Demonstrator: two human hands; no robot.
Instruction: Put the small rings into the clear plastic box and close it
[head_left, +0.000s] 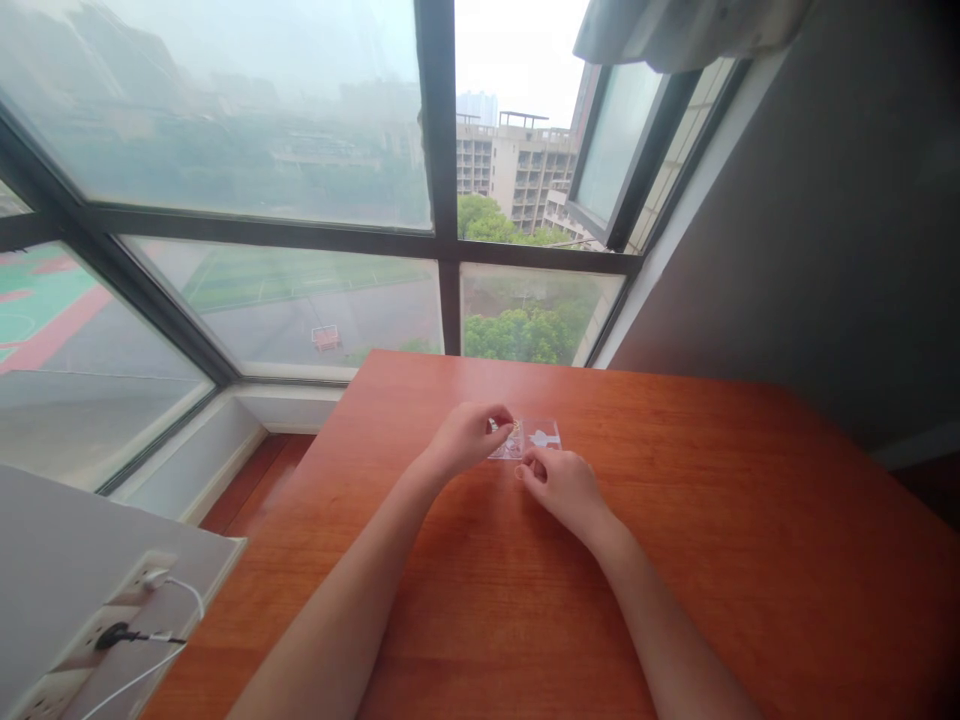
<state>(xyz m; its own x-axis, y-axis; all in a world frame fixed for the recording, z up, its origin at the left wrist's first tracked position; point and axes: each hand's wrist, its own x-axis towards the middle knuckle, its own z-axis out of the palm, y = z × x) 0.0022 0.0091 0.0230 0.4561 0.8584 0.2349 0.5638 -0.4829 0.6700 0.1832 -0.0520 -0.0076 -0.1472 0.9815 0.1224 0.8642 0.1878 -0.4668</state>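
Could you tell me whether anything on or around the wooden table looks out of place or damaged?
Nothing stands out. The small clear packet lies flat on the table, with the left hand and right hand at its edges. Its contents are too small to judge.

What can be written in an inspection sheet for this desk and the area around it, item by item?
Surface: red-brown wooden table, glossy.
Job's things: small clear plastic packet, flat on the table; contents too small to tell.
Clutter: nothing seen.
Hands: left hand has its fingers on the packet's left edge; right hand touches its near edge.
Cables: white cable and black plug in a power strip, lower left.
Surroundings: large window ahead, grey wall on the right.
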